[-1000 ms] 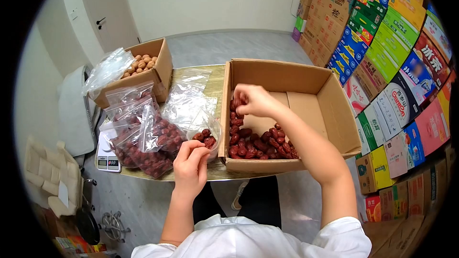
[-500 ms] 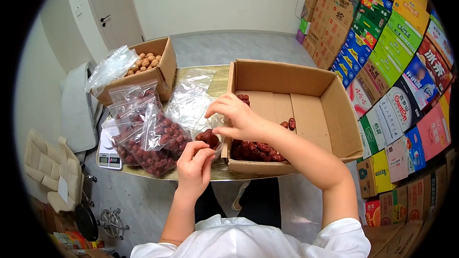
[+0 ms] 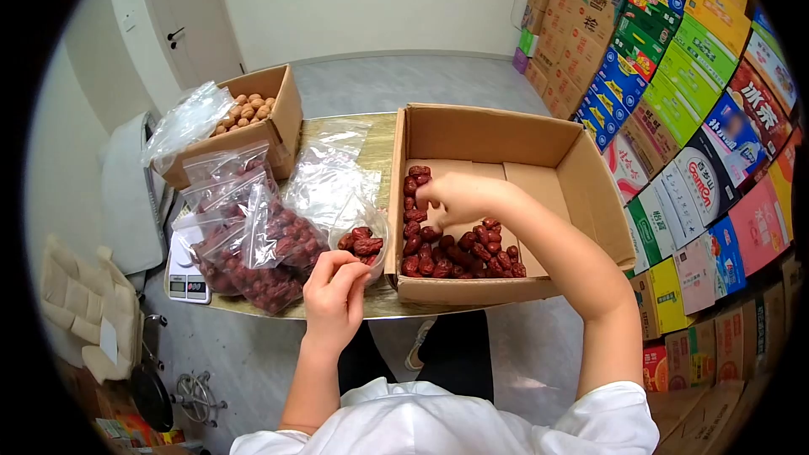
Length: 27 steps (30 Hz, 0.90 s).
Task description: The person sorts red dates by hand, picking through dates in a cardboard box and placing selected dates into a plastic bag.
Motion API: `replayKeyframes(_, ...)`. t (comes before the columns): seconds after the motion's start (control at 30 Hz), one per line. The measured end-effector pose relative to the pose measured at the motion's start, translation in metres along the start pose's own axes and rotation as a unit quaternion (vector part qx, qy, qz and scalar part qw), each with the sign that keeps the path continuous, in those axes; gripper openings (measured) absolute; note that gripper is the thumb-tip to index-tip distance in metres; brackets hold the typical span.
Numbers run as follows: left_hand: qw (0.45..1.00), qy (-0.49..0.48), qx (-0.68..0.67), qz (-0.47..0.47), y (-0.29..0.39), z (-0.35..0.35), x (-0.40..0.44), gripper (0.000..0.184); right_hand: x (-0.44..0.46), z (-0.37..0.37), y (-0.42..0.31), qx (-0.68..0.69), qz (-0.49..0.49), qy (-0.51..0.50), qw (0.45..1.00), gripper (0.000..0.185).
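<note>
Wood-patterned surface against a pale wall, with stacked printed cartons along the right side of the room. Large open carton: its long side runs left to right, its mouth faces up, and red dates lie along its left wall and near left corner, their long axes pointing in mixed directions. Clear plastic container: on the surface just left of this carton, opening upward, with a few dates inside; its long axis cannot be told. Left hand: thumb and fingers pinched together at the container's near edge. Right hand: inside the large carton, fingers curled downward at the dates by the left wall; whether one is gripped cannot be told. Filled zip bags: overlapping, holding dates, beside a white scale. Small carton: tilted in view, holding walnuts, with clear plastic bags over its left side. Flat clear bags: between the two cartons.
</note>
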<state>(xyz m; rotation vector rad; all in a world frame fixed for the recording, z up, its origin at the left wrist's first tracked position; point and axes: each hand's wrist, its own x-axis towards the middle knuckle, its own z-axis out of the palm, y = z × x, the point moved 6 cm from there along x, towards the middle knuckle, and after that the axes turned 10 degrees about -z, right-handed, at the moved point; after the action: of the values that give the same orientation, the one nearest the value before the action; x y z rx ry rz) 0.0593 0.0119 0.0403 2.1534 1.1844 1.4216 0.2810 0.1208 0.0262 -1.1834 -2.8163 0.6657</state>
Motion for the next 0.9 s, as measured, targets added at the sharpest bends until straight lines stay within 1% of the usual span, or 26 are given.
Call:
replayKeyframes(0.03, 1.000, 0.000, -0.003, -0.002, 0.000, 0.001, 0.000, 0.019, -0.004, 0.013, 0.003, -0.031, -0.016, -0.030, 0.999, 0.050)
replayKeyframes(0.07, 1.000, 0.000, -0.005, -0.002, 0.000, 0.001, 0.001, 0.019, -0.005, 0.022, 0.006, -0.031, -0.014, -0.030, 0.999, 0.050)
replayKeyframes(0.13, 1.000, -0.001, -0.006, 0.002, 0.001, 0.002, 0.002, 0.019, -0.011, 0.042, 0.010, -0.039, 0.031, -0.148, 0.988, 0.058)
replayKeyframes(0.17, 1.000, -0.001, -0.007, 0.001, 0.001, 0.002, 0.001, 0.019, -0.011, 0.042, 0.010, -0.039, 0.031, -0.149, 0.988, 0.058)
replayKeyframes(0.23, 1.000, -0.013, -0.008, -0.012, -0.001, 0.003, 0.000, 0.017, -0.014, 0.044, 0.001, -0.023, 0.053, -0.213, 0.975, 0.059)
replayKeyframes(0.37, 1.000, -0.012, -0.012, -0.017, -0.001, 0.006, 0.000, 0.017, -0.012, 0.062, 0.013, 0.019, 0.091, -0.237, 0.967, 0.061)
replayKeyframes(0.47, 1.000, -0.016, -0.012, -0.022, -0.001, 0.007, -0.001, 0.017, -0.009, 0.065, 0.004, 0.044, 0.073, -0.222, 0.971, 0.060)
replayKeyframes(0.57, 1.000, -0.004, -0.003, 0.006, 0.002, 0.007, 0.001, 0.019, -0.006, 0.073, 0.002, 0.054, 0.046, -0.209, 0.975, 0.058)
replayKeyframes(0.63, 1.000, -0.004, -0.001, 0.010, 0.001, 0.008, 0.001, 0.019, -0.004, 0.077, 0.003, 0.050, 0.039, -0.217, 0.974, 0.051)
replayKeyframes(0.67, 1.000, -0.004, -0.001, 0.010, 0.001, 0.008, 0.001, 0.019, -0.004, 0.078, 0.003, 0.050, 0.039, -0.217, 0.974, 0.051)
replayKeyframes(0.73, 1.000, -0.003, 0.000, 0.012, 0.001, 0.008, 0.001, 0.019, -0.004, 0.080, 0.002, 0.060, 0.035, -0.224, 0.972, 0.043)
replayKeyframes(0.77, 1.000, -0.004, 0.000, 0.011, 0.001, 0.008, 0.000, 0.019, -0.004, 0.080, 0.003, 0.060, 0.035, -0.224, 0.972, 0.043)
replayKeyframes(0.83, 1.000, -0.002, 0.002, 0.010, 0.001, 0.007, 0.000, 0.019, -0.005, 0.081, 0.003, 0.085, 0.037, -0.225, 0.970, 0.037)
replayKeyframes(0.9, 1.000, -0.002, 0.001, 0.009, 0.001, 0.008, 0.000, 0.019, -0.002, 0.085, 0.007, 0.090, 0.030, -0.226, 0.970, 0.037)
